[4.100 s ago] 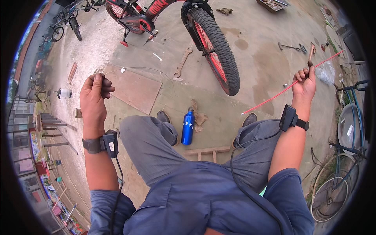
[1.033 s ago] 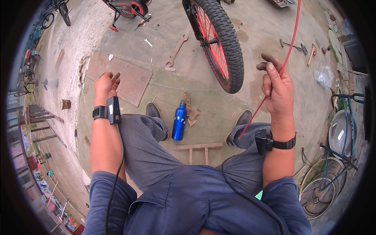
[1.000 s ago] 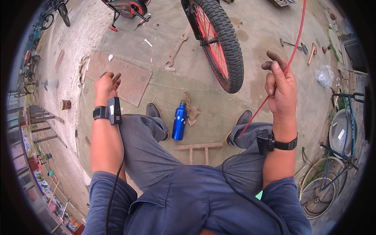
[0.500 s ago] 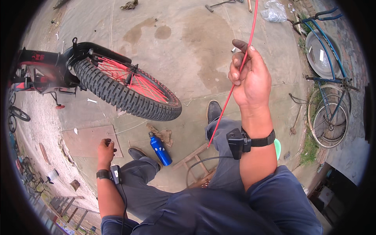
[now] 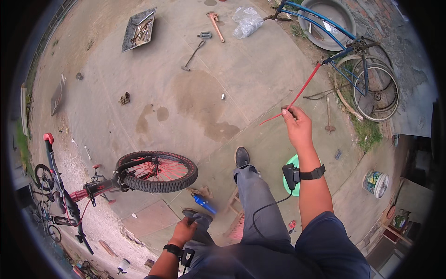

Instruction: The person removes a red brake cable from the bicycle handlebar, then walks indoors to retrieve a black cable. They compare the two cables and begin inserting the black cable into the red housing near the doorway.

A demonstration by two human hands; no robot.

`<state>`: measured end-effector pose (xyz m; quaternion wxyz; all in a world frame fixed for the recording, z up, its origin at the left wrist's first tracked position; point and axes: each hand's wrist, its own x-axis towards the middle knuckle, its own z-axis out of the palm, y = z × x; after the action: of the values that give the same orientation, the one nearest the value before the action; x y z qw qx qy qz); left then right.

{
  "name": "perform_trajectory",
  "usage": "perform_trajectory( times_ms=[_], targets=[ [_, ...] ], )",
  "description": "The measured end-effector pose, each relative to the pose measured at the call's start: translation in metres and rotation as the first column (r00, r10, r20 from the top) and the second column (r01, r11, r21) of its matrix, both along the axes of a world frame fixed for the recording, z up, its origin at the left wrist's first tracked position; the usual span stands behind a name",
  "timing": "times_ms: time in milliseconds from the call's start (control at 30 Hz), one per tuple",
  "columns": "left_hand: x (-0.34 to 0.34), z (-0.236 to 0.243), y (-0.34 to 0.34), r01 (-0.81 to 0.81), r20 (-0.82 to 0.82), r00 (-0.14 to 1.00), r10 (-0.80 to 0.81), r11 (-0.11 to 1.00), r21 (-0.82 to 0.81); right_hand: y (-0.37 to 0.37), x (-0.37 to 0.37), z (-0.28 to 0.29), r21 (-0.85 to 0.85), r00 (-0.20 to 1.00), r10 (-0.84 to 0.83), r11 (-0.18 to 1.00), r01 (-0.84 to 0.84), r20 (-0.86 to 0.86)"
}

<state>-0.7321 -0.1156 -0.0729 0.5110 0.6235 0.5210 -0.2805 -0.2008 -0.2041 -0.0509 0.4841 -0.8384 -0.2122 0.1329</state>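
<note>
The red tube (image 5: 304, 86) slanted at 2 o'clock of the view, pinched between thumb and fingers of the right hand (image 5: 298, 124); from that grip its long part ran toward 1 o'clock and its short end toward 8. The left hand (image 5: 183, 231), at 7 o'clock, had its fingers curled in by the left leg (image 5: 200, 225); whether they held anything, I could not tell. Handling the tube well seemed to call for a light pinch, firm enough to stop slipping without flattening it, with the far end kept off the ground and clear of the blue frame (image 5: 327, 21). By count there were two hands, one tube, one bottle (image 5: 204, 203) between 6 and 7, one fat-tyred wheel (image 5: 186, 176) at 8, one hammer (image 5: 193, 56) and one tray (image 5: 128, 35) near 11, one wrench (image 5: 217, 28) at 12, and one green basin (image 5: 293, 160) at 4.
</note>
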Motion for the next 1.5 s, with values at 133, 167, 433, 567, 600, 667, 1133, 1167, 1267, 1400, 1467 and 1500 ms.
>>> perform_trajectory(
  times_ms=[133,167,433,567,600,667,1133,1167,1267,1400,1467,1500],
  targets=[
    [0.074,0.07,0.029,0.007,0.061,0.998,-0.009,0.999,0.032,-0.084,0.038,0.043,-0.302,0.987,0.108,0.951,-0.067,0.123],
    [0.092,0.086,0.035,-0.015,0.035,0.999,0.014,1.0,0.016,-0.103,0.041,0.055,-0.407,0.987,0.121,0.911,-0.068,0.105],
    [0.242,0.168,0.108,-0.04,0.177,0.984,0.038,0.999,0.005,-0.195,0.034,0.122,-0.656,0.989,0.123,0.74,-0.148,-0.084],
    [0.29,0.194,0.155,-0.083,0.188,0.979,0.082,0.997,-0.003,-0.198,0.032,0.123,-0.7,0.972,0.116,0.677,-0.227,-0.203],
    [0.299,0.2,0.168,-0.075,0.214,0.974,0.07,0.997,0.012,-0.194,0.035,0.122,-0.699,0.968,0.137,0.67,-0.248,-0.212],
    [0.317,0.206,0.193,-0.116,0.225,0.968,0.108,0.993,0.023,-0.178,0.046,0.12,-0.745,0.951,0.205,0.591,-0.309,-0.232],
    [0.48,0.171,0.505,-0.323,0.27,0.902,0.336,0.942,-0.093,0.182,0.274,0.119,-0.746,0.974,0.075,0.631,-0.214,-0.215],
    [0.49,0.179,0.532,-0.336,0.28,0.896,0.345,0.938,-0.079,0.218,0.293,0.126,-0.718,0.974,0.098,0.661,-0.218,-0.206],
    [0.521,0.207,0.604,-0.387,0.285,0.881,0.378,0.922,-0.028,0.325,0.352,0.147,-0.652,0.967,0.167,0.715,-0.252,-0.191],
    [0.568,0.222,0.695,-0.424,0.293,0.861,0.415,0.905,-0.034,0.445,0.422,0.154,-0.624,0.94,0.253,0.703,-0.342,-0.231],
    [0.601,0.219,0.741,-0.47,0.31,0.83,0.465,0.881,-0.063,0.494,0.46,0.144,-0.621,0.919,0.285,0.677,-0.395,-0.274],
    [0.618,0.216,0.765,-0.483,0.311,0.822,0.478,0.873,-0.065,0.517,0.478,0.136,-0.621,0.905,0.291,0.659,-0.424,-0.31]
  ],
)
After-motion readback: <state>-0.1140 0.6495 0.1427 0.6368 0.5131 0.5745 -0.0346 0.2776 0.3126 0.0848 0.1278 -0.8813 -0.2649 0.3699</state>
